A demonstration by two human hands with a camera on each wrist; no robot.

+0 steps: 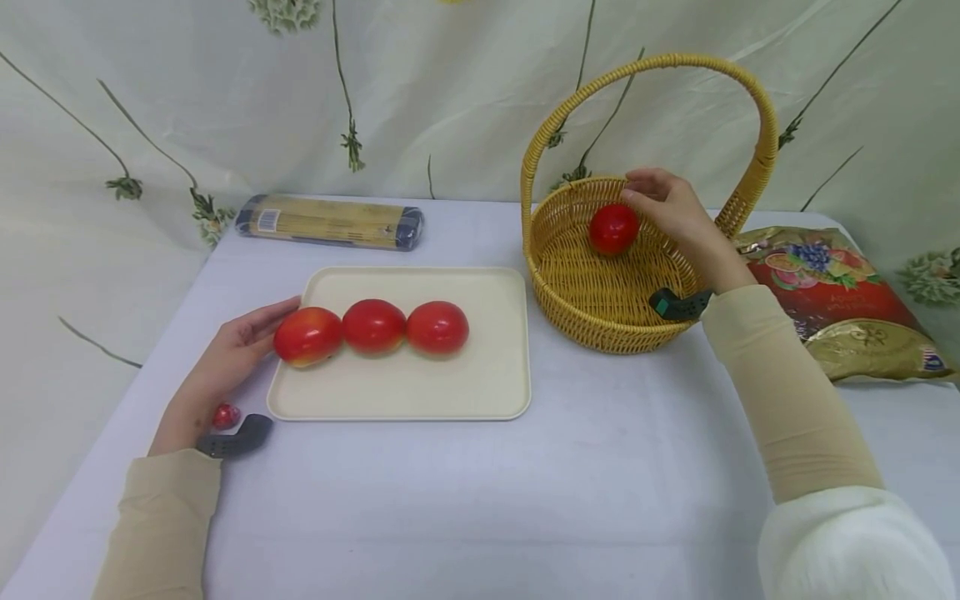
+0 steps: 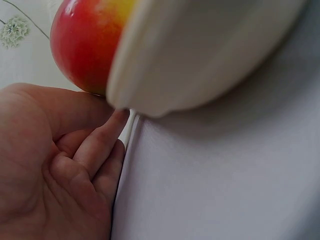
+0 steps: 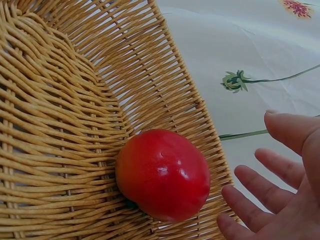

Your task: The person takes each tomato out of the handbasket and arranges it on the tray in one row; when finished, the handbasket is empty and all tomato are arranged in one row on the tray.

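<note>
Three red fruits with yellow patches, the middle one (image 1: 373, 326) between its neighbours, sit in a row on a cream tray (image 1: 420, 392). My left hand (image 1: 243, 346) holds the tray's left rim, its thumb right under the end fruit (image 2: 87, 42) in the left wrist view; fingertips are partly hidden behind the rim. Another glossy red fruit (image 3: 162, 175) lies inside a wicker basket (image 1: 581, 283), near its far wall. Fingers spread, my right hand (image 1: 675, 208) hovers above the basket's far right side with nothing in it, just beside that fruit.
The basket's tall handle (image 1: 675, 62) arches over the right hand. A red and gold candy bag (image 1: 840, 292) lies right of the basket. Behind the tray is a long wrapped package (image 1: 330, 222). One small red candy (image 1: 225, 416) lies by the left wrist.
</note>
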